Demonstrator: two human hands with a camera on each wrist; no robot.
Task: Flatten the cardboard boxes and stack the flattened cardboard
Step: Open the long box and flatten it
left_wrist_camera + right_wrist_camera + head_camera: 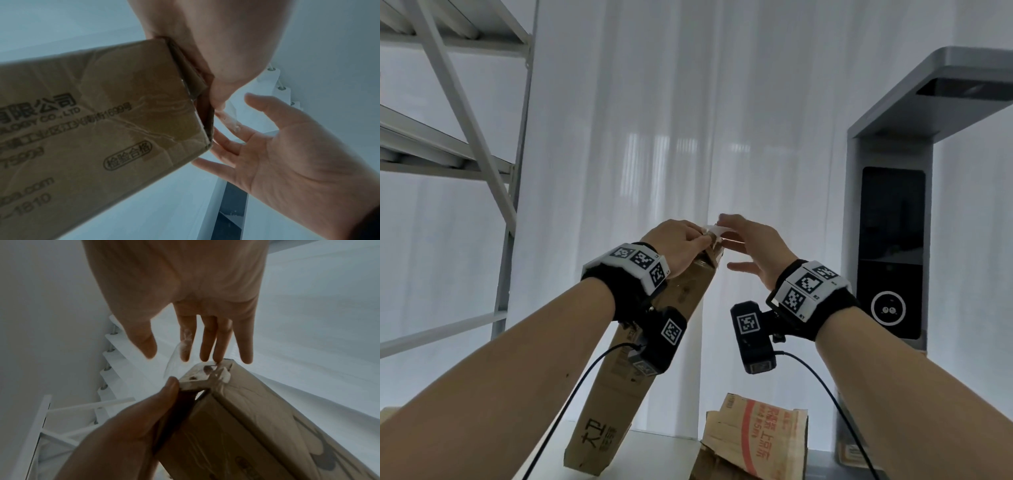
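While the long brown box stands tilted on the worktop, its creased cardboard has shiny tape w/ torn white bits at the top end. L hand grips that top end. R hand is open, fingers straight, tips by the tape. Torn cardboard w/ red print stands near. Can't tell what's inside the box.
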